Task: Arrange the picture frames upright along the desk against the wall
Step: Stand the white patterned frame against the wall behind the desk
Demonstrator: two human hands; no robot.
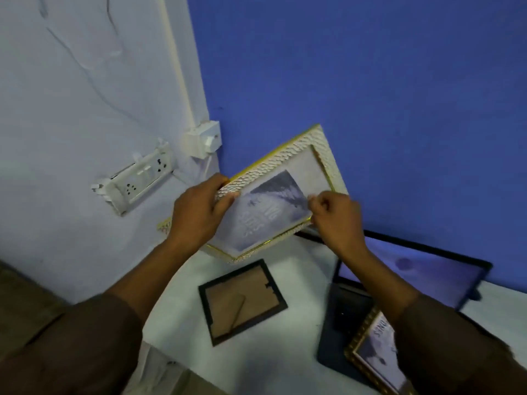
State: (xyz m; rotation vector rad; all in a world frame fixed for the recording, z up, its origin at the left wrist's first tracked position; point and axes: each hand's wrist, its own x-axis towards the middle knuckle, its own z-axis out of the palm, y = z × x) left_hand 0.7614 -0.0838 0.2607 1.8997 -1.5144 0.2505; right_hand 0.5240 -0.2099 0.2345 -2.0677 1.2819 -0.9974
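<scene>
A white textured frame, its print's lettering blurred beyond reading, is gripped by the left hand and pinched by the right hand.

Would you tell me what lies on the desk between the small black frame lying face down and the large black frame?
Head view: only bare white desk top between the small black frame and the large black frame.

A white textured frame with gold trim is held tilted in the air, its grey print facing up. On the white worktop a small black frame lies face down, its brown backing and stand showing. A gold ornate frame lies face up at the right, beside a large black-rimmed frame.
</scene>
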